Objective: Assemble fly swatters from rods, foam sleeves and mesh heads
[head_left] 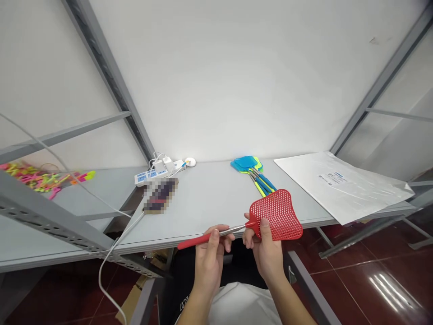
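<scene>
A red fly swatter [276,215] with a perforated head, a metal shaft and a red grip lies across both hands, just over the table's front edge. My left hand [212,247] is closed around the grip where it meets the shaft, thumb on top. At the neck and lower head, my right hand [263,239] holds it with the thumb pressed on the mesh. Beyond the red head, a pile of blue and yellow-green fly swatters [248,164] rests on the table, handles pointing towards me.
A large white plastic bag [341,185] with a label lies at the right. To the left are a power strip [152,176] with chargers, a blurred-out item [160,196] and a white cable [101,271]. Colourful small pieces [40,178] lie behind the grey metal frame [67,216].
</scene>
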A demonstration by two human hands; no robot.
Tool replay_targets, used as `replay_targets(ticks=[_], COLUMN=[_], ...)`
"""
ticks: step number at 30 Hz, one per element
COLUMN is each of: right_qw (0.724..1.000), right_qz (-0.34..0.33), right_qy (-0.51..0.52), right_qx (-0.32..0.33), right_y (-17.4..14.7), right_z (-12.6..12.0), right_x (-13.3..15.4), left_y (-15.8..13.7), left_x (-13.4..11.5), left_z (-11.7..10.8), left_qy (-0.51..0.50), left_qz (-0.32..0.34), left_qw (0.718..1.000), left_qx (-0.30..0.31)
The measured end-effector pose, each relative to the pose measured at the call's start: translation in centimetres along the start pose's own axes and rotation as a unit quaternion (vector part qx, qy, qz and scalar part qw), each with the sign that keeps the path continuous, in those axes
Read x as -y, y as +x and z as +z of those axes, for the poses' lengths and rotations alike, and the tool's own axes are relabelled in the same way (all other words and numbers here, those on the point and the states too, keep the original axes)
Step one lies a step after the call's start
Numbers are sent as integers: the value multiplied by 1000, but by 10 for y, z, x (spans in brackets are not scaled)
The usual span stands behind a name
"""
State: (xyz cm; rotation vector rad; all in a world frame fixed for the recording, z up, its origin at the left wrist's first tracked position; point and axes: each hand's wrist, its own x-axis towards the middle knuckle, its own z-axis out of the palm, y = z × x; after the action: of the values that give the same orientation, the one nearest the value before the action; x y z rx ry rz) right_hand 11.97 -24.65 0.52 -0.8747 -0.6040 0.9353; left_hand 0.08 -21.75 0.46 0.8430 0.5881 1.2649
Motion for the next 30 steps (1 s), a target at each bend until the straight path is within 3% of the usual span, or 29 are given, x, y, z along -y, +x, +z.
replay_targets(ticks=[3, 6, 9, 11, 13, 16, 18, 21, 23, 26, 27, 30], right_qw=[1000, 999, 994, 985, 974, 952, 925, 848, 803, 764, 748, 680], right_qz=[19, 26, 16, 17, 20, 5, -14, -29, -19, -1, 2, 0], right_qy=[-15, -30, -97, -156, -201, -280, -373, -527, -590, -640, -658, -730], right_qx=[12, 24, 45, 77, 105, 119, 74, -49, -90, -88, -82, -59], right_y=[8, 23, 48, 68, 91, 129, 154, 187, 201, 211, 212, 211], right_z=[-8, -20, -25, -22, -17, -15, -23, -47, -64, -80, -82, -81], right_x=[1, 5, 10, 15, 22, 34, 40, 39, 33, 19, 15, 5], left_y=[4, 10, 17, 24, 33, 56, 78, 113, 135, 166, 176, 198], left_x=[-10, -24, -34, -36, -35, -26, -16, 0, 7, 17, 21, 36], left_z=[-10, -32, -53, -56, -47, -21, -4, 13, 23, 44, 53, 82], left_qy=[42, 40, -26, -53, -42, 14, 44, 145, 243, 421, 478, 525], left_qz=[-28, -80, -170, -225, -256, -246, -213, -120, -44, 57, 77, 89], left_qw=[997, 980, 936, 911, 917, 957, 974, 982, 969, 901, 869, 838], left_qx=[53, 176, 307, 341, 303, 153, 64, -6, 11, 84, 101, 120])
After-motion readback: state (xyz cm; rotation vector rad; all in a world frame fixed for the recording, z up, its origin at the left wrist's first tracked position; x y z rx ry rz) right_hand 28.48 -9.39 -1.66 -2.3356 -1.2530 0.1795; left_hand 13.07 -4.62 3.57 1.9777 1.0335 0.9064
